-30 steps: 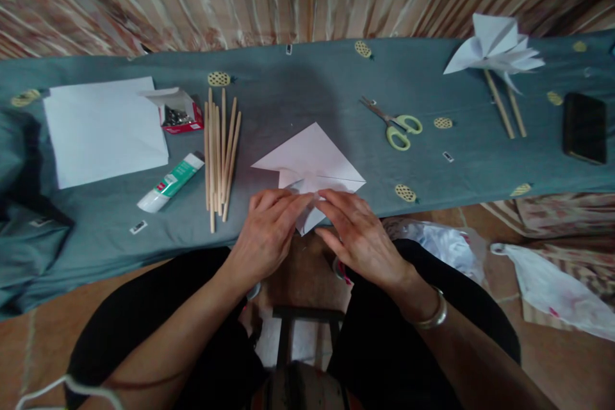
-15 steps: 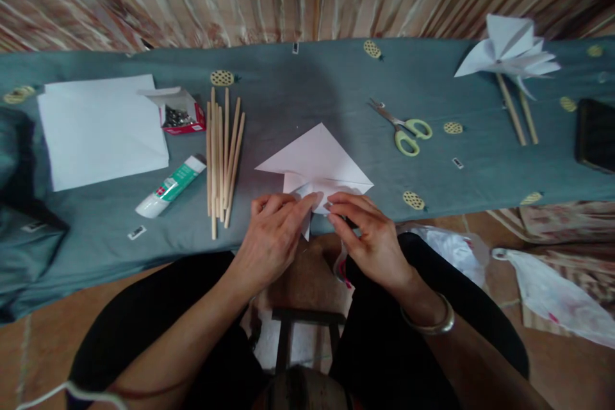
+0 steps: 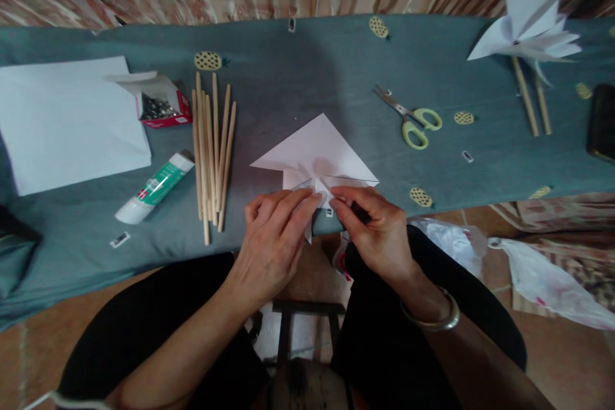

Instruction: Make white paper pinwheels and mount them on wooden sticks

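Right at the grip, the right hand [image 3: 377, 224] is bringing thumb and forefinger nearly together at a flap on the near side of the white paper [image 3: 319, 144], pinching its edge. Across from it the left hand [image 3: 273, 237] is resting its fingers and thumb on the near left part, the gap between them almost nothing; whether they're pinching a fold or just pressing down, I cannot tell. The paper itself is lying at the table's near edge, midway along, its broad point facing away from the person and a narrow tip hanging out beside the left hand.

Moving out now! A bracelet [image 3: 439, 321] is circling the right wrist. Left of the paper, a bunch of wooden sticks [image 3: 214, 154] is lying roughly lengthwise, with the green and white tube [image 3: 156, 187] slanting just beside it. Behind the tube an open red and white box [image 3: 166, 120] is showing small metal pieces, its flap overlapping the white sheets [image 3: 72, 122]. Over on the right, the green-handled scissors [image 3: 407, 115] are lying with their blades pointing away. Farther right, folded paper blades [image 3: 531, 25] are spreading above two sticks [image 3: 524, 96], and a dark flat object [image 3: 603, 122] is sitting at the picture's edge. The blue-grey cloth [image 3: 269, 77] is running beneath everything.
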Motion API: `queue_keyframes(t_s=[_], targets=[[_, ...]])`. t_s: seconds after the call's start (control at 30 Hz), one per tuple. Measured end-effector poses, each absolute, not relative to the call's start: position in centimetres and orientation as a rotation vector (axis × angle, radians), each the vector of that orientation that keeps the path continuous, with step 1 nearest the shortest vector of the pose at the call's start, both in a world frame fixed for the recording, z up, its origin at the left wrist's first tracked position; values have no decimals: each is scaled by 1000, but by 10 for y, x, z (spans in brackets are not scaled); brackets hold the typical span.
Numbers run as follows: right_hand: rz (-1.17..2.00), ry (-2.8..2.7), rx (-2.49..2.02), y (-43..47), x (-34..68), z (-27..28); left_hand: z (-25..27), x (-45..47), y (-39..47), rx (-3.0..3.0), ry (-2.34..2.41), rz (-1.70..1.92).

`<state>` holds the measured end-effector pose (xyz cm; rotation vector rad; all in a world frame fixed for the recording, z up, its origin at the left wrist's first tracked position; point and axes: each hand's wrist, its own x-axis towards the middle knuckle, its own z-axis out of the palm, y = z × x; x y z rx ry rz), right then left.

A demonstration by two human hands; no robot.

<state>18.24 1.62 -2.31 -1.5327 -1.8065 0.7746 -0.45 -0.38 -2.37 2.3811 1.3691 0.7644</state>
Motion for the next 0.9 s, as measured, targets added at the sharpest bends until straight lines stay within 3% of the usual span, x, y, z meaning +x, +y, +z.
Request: queue_keyframes(t_s=[0.9], targets=[[723,-1780,-1693,18,179,-18,-29,5,-3,2445,1360,621]])
